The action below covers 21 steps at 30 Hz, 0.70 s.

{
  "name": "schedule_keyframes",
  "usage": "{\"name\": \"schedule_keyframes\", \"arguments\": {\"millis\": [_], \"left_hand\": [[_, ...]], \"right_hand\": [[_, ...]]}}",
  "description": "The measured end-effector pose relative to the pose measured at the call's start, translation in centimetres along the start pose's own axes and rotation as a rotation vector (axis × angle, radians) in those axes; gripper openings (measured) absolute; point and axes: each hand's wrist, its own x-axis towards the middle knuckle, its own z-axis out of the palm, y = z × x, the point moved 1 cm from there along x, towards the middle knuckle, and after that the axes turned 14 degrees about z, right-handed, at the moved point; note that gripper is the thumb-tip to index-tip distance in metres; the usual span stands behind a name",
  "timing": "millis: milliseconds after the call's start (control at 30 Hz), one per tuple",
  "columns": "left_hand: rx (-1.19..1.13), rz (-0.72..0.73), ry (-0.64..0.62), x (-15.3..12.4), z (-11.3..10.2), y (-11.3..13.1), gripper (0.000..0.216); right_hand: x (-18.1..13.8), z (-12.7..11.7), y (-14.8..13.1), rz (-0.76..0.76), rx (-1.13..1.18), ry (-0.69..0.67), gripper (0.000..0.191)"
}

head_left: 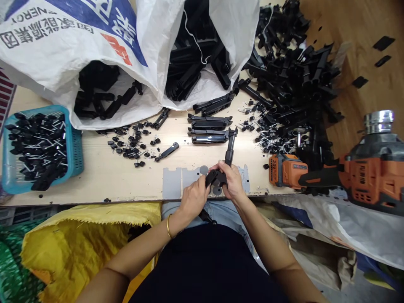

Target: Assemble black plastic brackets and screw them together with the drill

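Close to the table's front edge, a black jointed plastic arm point(230, 150) is held between both my hands. My right hand point(234, 181) is closed round its middle, and one slim section points away from me across the table. The fingers of my left hand point(194, 198) grip the nearer end, by a rounded joint. Another black piece point(206, 216) hangs below my left hand over my lap; whether it joins the held arm I cannot tell. Under my hands lie grey flat plates point(172, 183). Folded black arms point(208, 139) are lined up just beyond.
Left stands a blue basket point(75, 147) of black knobs with metal pins. Loose knobs point(132, 141) and a single black lever point(168, 151) lie nearby. White sacks point(148, 84) of black parts fill the back. On the right are a heap of black parts point(290, 84) and an orange power tool point(362, 172).
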Motion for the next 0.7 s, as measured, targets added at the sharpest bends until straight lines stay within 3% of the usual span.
{"name": "schedule_keyframes", "arguments": {"millis": [100,167,267,367,467,533,633,700], "left_hand": [[-0.255,0.047,0.037,0.0,0.0,-0.4,0.022],[-0.479,0.052,-0.017,0.0,0.2,-0.4,0.021],[-0.662,-0.047,-0.077,0.2,1.1,0.4,0.010],[-0.695,-0.178,-0.013,0.6,1.8,1.2,0.013],[-0.666,-0.149,-0.029,1.2,1.2,1.0,0.011],[-0.603,-0.061,-0.095,1.5,0.0,0.4,0.011],[-0.507,0.107,-0.192,1.7,-1.5,0.0,0.012],[-0.483,0.109,-0.182,1.7,-1.7,0.4,0.011]], "right_hand": [[-0.3,-0.2,0.3,-0.058,0.025,-0.040,0.036],[-0.4,-0.4,0.8,-0.052,0.044,-0.085,0.035],[-0.2,-0.2,2.0,0.015,0.120,-0.099,0.035],[0.2,0.3,2.9,-0.002,0.179,0.015,0.037],[0.4,0.2,2.6,-0.045,0.202,0.080,0.037],[0.4,-0.3,1.7,-0.011,0.185,0.005,0.035],[0.1,-0.9,0.5,0.089,0.077,-0.212,0.033],[-0.1,-0.9,0.3,0.080,0.072,-0.217,0.034]]}}
